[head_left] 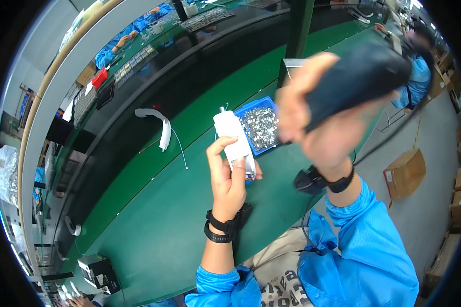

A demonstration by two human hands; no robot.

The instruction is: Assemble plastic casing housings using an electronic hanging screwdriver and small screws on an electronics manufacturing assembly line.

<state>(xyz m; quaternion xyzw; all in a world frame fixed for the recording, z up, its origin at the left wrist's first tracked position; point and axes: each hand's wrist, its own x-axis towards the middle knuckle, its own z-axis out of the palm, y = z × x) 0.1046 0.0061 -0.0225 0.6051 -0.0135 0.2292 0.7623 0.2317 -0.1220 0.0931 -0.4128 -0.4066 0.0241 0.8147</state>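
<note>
My left hand [224, 176] is closed round a white plastic housing [233, 135], held tilted above the green bench with its narrow stub end pointing away from me. Raised on the right, my right hand [325, 123] grips a thick black corded hand tool [361, 79]. Motion smears both that hand and the tool, so its tip cannot be made out. Just beyond the white housing, a blue tray [265, 149] holds many small metal parts [261, 128].
A curved white part [165, 133] with a thin cable lies left on the green belt [200, 110]. A black box [98, 272] sits at the bench's near left. A dark green post [298, 30] rises behind the tray. An open carton [405, 174] stands on the floor at right. Co-workers sit farther off.
</note>
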